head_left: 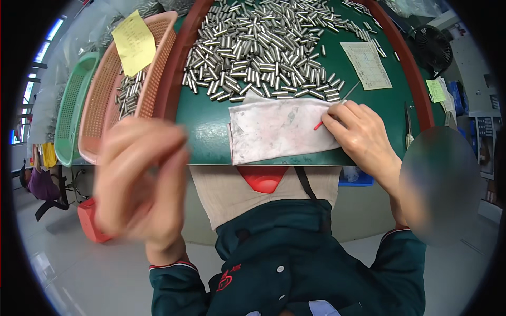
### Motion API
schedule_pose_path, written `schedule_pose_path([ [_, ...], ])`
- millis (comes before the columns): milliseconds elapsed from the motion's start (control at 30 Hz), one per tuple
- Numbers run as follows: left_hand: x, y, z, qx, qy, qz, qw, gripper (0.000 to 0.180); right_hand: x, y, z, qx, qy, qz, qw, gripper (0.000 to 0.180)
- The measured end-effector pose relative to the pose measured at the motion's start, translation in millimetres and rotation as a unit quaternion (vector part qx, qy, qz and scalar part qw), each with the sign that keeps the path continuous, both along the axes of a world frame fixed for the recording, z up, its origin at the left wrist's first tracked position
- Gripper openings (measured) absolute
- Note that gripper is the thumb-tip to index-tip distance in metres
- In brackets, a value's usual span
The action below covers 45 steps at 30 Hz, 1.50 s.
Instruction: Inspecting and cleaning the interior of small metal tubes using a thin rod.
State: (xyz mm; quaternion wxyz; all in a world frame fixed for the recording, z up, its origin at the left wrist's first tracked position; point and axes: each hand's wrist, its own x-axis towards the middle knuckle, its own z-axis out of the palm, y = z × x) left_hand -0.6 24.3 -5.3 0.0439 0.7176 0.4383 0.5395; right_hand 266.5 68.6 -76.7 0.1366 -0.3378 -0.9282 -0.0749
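- My right hand [358, 134]: rests on the desk [205, 131] at the 3 o'clock edge of the cloth, fingers pinched closed on a thin tool.
- Thin tool [337, 108]: slender stick with a red lower end and a pale metal upper end, slanting up toward 1 o'clock out of my right fingers; the red tip lies on the cloth.
- Cloth [279, 129]: stained white rag, spread flat on the green desk surface near its front edge.
- My left hand [139, 179]: raised off the desk at 9 o'clock of the cloth, motion-blurred, fingers curled; I cannot tell whether it holds anything.
- Metal pins [263, 52]: large heap of short silver cylinders, at 12 o'clock of the cloth, the nearest ones just touching its upper edge.
- Paper form [366, 66]: printed sheet at 1 o'clock of the cloth, beside the heap.
- Pink basket [105, 89]: at 10 o'clock, off the desk's rim, holding more pins and a yellow note [134, 42].
- Green basket [74, 100]: just beyond the pink one, toward 9 o'clock.
- Red bowl [262, 179]: below the desk's front edge, at 6 o'clock of the cloth.
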Motion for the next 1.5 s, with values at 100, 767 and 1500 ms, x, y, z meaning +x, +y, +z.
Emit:
schedule_pose_path([
  [100,-7.4,33.9,-50.3,-0.100,0.148,0.028,0.983,0.010,4.4,2.1,2.9,-0.005,0.002,0.020,1.000,0.018],
  [767,-1.4,62.1,-83.5,-0.122,0.234,0.006,0.965,0.011,-9.0,-11.2,12.2,-0.013,0.495,0.033,0.868,0.027],
  [1500,0.1,-49.5,-84.0,-0.457,-0.551,-0.122,0.687,0.016,-69.9,-59.8,3.4,-0.145,0.606,0.176,0.762,0.024],
])
